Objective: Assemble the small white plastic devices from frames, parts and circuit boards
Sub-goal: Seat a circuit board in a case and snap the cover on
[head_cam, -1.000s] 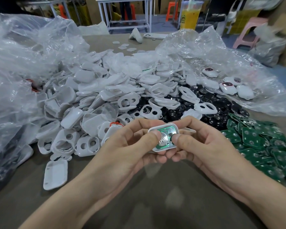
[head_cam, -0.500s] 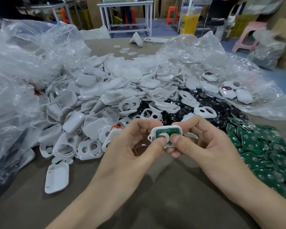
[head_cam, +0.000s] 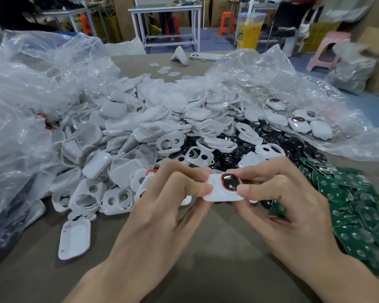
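A small white device (head_cam: 222, 189) with a red-rimmed dark oval window facing up is held above the table's near middle. My left hand (head_cam: 162, 206) pinches its left end and my right hand (head_cam: 280, 202) pinches its right end, thumbs on top. Behind it lies a big heap of white plastic frames and shells (head_cam: 140, 132). Black round parts (head_cam: 278, 145) lie at centre right. Green circuit boards (head_cam: 354, 202) are piled at the right. Finished devices (head_cam: 300, 124) rest on clear plastic at the far right.
Crumpled clear plastic bags rise at the left (head_cam: 20, 110) and at the back right (head_cam: 271, 79). A single white shell (head_cam: 74, 239) lies alone near the front left. The brown table (head_cam: 206, 270) shows under my hands. A white phone (head_cam: 206, 56) lies at the far edge.
The device has been turned over: earlier its open side with the green board faced up, now the closed face with the dark window faces up. Both hands kept hold of it.
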`<state>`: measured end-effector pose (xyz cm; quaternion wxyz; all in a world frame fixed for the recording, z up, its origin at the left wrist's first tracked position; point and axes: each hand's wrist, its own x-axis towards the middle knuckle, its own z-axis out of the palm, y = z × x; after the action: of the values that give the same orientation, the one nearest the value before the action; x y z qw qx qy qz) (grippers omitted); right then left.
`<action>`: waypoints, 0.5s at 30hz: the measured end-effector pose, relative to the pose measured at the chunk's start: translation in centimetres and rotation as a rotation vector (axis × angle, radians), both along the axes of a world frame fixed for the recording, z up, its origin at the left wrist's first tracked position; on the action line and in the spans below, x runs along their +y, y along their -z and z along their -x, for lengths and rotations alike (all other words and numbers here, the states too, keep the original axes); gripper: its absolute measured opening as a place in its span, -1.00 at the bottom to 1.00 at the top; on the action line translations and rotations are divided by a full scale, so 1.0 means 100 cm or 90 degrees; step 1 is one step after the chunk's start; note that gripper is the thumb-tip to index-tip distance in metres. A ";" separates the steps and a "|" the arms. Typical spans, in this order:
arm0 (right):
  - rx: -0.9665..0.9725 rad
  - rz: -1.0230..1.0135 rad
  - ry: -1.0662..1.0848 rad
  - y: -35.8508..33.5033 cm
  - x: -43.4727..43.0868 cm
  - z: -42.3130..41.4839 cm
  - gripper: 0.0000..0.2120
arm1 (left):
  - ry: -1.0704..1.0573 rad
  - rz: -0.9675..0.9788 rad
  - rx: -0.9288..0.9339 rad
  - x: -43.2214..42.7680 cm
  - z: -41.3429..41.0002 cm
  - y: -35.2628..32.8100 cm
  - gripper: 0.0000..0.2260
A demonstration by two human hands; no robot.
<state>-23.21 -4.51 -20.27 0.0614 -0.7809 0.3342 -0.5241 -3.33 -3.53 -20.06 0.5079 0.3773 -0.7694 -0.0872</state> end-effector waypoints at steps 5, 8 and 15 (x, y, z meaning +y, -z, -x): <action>-0.104 -0.148 -0.060 -0.001 -0.001 -0.005 -0.85 | -0.011 -0.152 0.109 0.002 0.005 -0.004 -0.87; -0.252 -0.415 -0.137 -0.006 -0.002 -0.008 -0.86 | 0.046 -0.381 0.263 -0.001 0.008 -0.009 -0.85; -0.262 -0.608 -0.153 -0.007 -0.009 -0.006 -0.93 | 0.136 -0.599 0.365 -0.007 0.006 -0.007 -0.89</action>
<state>-22.59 -5.42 -19.56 0.5338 -0.5799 0.4248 -0.4454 -3.94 -4.24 -19.33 0.4619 0.4443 -0.5130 -0.5710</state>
